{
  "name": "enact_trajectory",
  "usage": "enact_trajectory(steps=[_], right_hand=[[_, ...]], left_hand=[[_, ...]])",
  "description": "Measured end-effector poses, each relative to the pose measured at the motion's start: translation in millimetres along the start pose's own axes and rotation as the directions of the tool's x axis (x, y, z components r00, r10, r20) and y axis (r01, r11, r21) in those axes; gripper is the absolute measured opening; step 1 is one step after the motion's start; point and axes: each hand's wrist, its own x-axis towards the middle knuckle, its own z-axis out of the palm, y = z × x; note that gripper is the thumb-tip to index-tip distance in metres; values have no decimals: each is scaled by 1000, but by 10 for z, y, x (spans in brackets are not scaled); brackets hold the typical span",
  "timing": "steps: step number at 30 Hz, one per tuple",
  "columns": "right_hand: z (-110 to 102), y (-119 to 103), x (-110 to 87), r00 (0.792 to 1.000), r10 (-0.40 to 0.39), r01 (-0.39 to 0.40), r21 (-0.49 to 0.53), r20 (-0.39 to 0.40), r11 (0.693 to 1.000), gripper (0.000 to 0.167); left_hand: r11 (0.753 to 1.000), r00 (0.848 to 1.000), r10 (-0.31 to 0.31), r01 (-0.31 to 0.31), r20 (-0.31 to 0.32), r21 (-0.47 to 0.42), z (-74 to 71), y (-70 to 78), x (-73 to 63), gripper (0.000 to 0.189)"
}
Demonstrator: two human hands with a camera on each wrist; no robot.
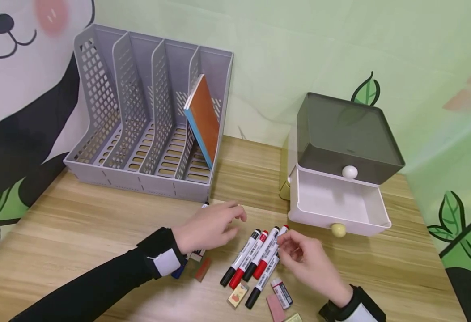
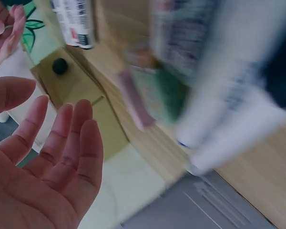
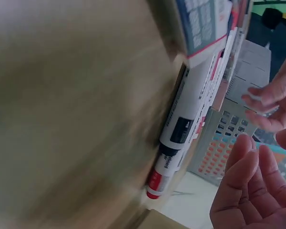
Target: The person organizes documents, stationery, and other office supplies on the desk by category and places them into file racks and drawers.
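Several whiteboard markers (image 1: 243, 254) with black and red caps lie side by side on the wooden table in the head view. My left hand (image 1: 211, 226) hovers to their upper left, fingers relaxed and nothing held. To the right, my right hand (image 1: 309, 264) is beside the markers with loosely bent fingers; the right wrist view shows nothing between them. Below lie a white eraser in a dark sleeve (image 1: 282, 294), a pink eraser (image 1: 275, 307) and a small patterned eraser (image 1: 238, 295). A blue-capped marker (image 1: 179, 269) and a reddish eraser (image 1: 202, 269) are partly beneath my left wrist.
A grey file rack (image 1: 138, 181) stands at the back left, an orange-and-blue book (image 1: 204, 120) leaning in its rightmost slot. At the back right is a small drawer unit (image 1: 348, 129), its white lower drawer (image 1: 320, 215) pulled out. A patterned cloth hangs behind.
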Motion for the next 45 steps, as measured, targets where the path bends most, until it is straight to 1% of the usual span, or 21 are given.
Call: enact_trajectory(steps=[2,4,6,9,11,13,15,18,21,26,30,33,34,38,42,45], right_hand=[[30,-29,32,999,-35,34,-66,-3,997,14],[63,-61,64,999,-49,48,-135,-4,990,15],[95,-98,97,998,-66,64,-198,-2,978,15],[149,-157,151,993,-116,110,-289,-4,951,16],[180,-197,187,988,-157,147,-337,-3,930,17],[207,-236,224,982,-187,176,-365,5,914,19],[227,-271,257,980,-199,191,-374,16,908,19],[252,-316,297,978,-208,202,-381,25,902,19],[272,-348,327,975,-222,214,-384,25,898,18],[306,-364,361,970,-241,227,-375,11,899,19],[334,-347,381,973,-232,213,-364,-11,907,16],[353,-340,391,977,-212,191,-350,-24,917,15],[357,-340,394,978,-205,183,-344,-27,921,15],[365,-351,408,983,-176,153,-306,-48,940,15],[365,-368,416,984,-164,137,-279,-72,950,16],[365,-372,415,983,-164,135,-267,-87,954,16]], left_hand=[[999,1000,3,-2,-9,40,-11,-59,-79,21],[997,1000,0,1,-20,72,-32,-113,-164,19],[995,999,-18,22,-38,96,-58,-159,-253,19],[990,994,-79,86,-71,108,-98,-220,-398,21],[982,987,-128,139,-93,125,-113,-259,-495,24],[974,980,-167,182,-112,134,-125,-293,-586,26],[966,973,-196,212,-121,146,-127,-318,-665,28],[960,966,-228,244,-119,138,-113,-345,-744,28],[955,959,-263,274,-104,115,-86,-353,-774,27],[937,941,-328,336,-85,99,-43,-360,-753,29],[920,925,-375,379,-63,97,-13,-362,-724,25],[907,912,-408,411,-47,95,3,-362,-714,19],[904,909,-414,416,-45,95,6,-361,-713,18],[899,904,-426,428,-43,94,11,-364,-712,15],[900,904,-425,427,-36,88,-12,-355,-725,15],[910,912,-409,411,-39,62,-67,-319,-747,18]])
